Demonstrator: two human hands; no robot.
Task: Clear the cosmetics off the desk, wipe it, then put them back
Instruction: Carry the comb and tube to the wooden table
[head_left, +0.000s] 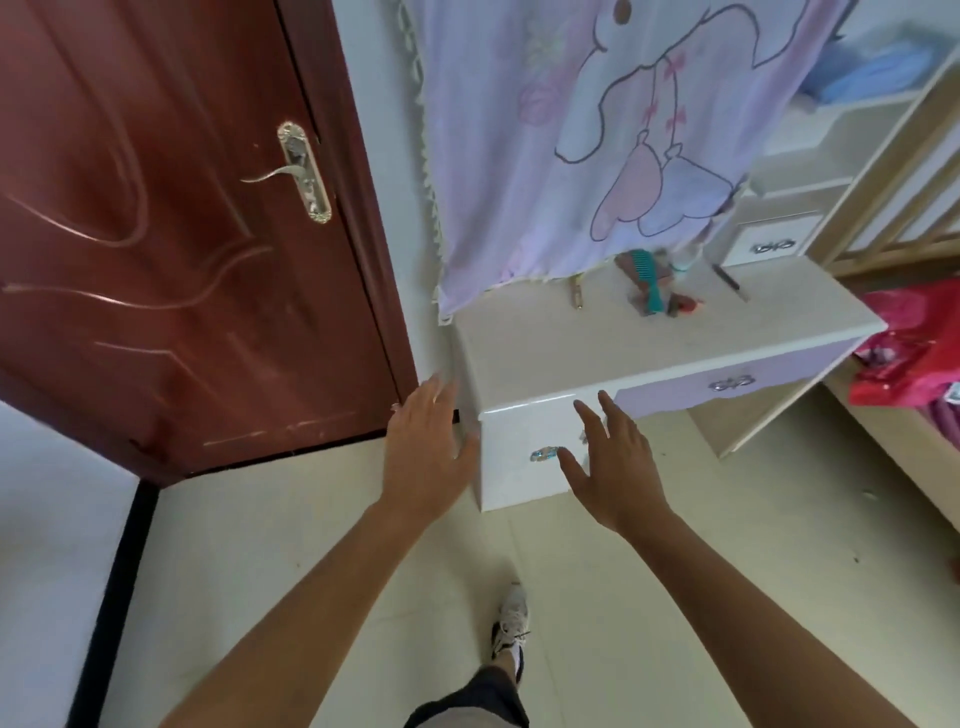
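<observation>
White desk, teal comb and small blurred items at its back edge

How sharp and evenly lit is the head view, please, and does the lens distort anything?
Head view: soft, even daylight; sheen streaks on the red door; the wide lens tilts door and desk; the teal comb at the desk's back is blurred; left hand and right hand look slightly soft.

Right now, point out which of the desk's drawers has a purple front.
The wide drawer just under the desktop, to the right of the right hand. The lower drawer beside that hand and the small drawer on the raised shelf are white.
</observation>
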